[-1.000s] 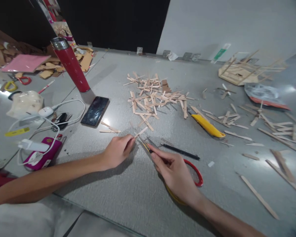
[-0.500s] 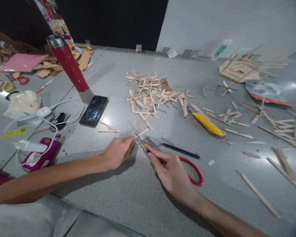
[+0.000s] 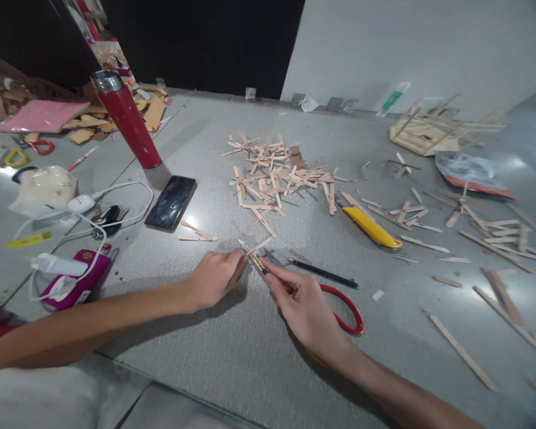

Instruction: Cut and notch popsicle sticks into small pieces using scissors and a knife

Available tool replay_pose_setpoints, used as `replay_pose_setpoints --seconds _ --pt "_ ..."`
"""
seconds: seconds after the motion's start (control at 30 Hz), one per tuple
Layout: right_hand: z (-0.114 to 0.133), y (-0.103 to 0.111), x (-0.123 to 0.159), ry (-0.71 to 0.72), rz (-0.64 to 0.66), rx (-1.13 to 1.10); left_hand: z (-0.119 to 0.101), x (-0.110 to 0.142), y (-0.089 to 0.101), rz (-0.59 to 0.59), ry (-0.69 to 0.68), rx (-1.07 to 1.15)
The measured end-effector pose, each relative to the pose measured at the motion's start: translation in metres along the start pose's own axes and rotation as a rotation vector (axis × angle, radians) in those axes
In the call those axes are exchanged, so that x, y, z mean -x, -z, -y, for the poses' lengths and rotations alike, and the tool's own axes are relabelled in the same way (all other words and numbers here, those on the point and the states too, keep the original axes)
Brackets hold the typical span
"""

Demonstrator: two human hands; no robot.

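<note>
My left hand [image 3: 217,279] is closed, pinching the near end of a thin wooden stick [image 3: 262,244] just above the table. My right hand [image 3: 310,313] grips a slim craft knife [image 3: 258,263] with a yellow and dark body. Its blade points up and left and crosses the stick close to my left fingertips. Under and beside my right hand lie scissors with a red handle loop [image 3: 361,322], partly hidden by the hand. A black pen [image 3: 325,273] rests just beyond it. Two or three cut sticks [image 3: 199,231] lie beyond my left hand.
A pile of small sticks [image 3: 272,170] spreads across the middle, with a yellow cutter [image 3: 372,227] to its right. Loose sticks and a wooden frame [image 3: 422,134] occupy the right. Leftward are a phone [image 3: 171,202], a red bottle [image 3: 127,122], cables and a purple power bank [image 3: 78,283].
The stick's free end has shifted slightly right, and the knife blade now lies across the stick nearer my left fingertips. Both hands keep their grips. The view has shifted a little.
</note>
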State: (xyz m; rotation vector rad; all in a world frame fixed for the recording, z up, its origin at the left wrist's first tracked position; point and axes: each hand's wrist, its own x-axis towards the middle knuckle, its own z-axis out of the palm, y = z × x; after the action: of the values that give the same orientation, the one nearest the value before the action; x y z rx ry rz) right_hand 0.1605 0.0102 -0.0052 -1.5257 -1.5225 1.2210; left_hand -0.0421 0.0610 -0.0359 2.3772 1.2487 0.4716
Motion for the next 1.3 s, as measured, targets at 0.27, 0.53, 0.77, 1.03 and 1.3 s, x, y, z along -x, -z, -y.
replay_pose_setpoints --seconds 0.27,0.53,0.77,1.03,1.3 --pt "0.012 0.029 0.011 0.035 -0.007 0.214 -0.002 -0.002 0.002 -0.128 0.132 0.137" --pt "0.012 0.082 -0.002 0.107 -0.153 0.820 -0.032 0.003 0.043 -0.163 0.163 0.605" --pt "-0.009 0.065 -0.021 -0.011 -0.014 1.050 -0.061 0.019 0.073 -0.061 0.112 0.941" --pt "-0.027 0.060 0.011 0.211 -0.125 1.183 -0.066 0.026 0.085 0.005 0.115 1.059" --pt "-0.047 0.064 0.042 0.288 -0.033 0.935 -0.067 0.026 0.088 0.071 0.120 1.070"
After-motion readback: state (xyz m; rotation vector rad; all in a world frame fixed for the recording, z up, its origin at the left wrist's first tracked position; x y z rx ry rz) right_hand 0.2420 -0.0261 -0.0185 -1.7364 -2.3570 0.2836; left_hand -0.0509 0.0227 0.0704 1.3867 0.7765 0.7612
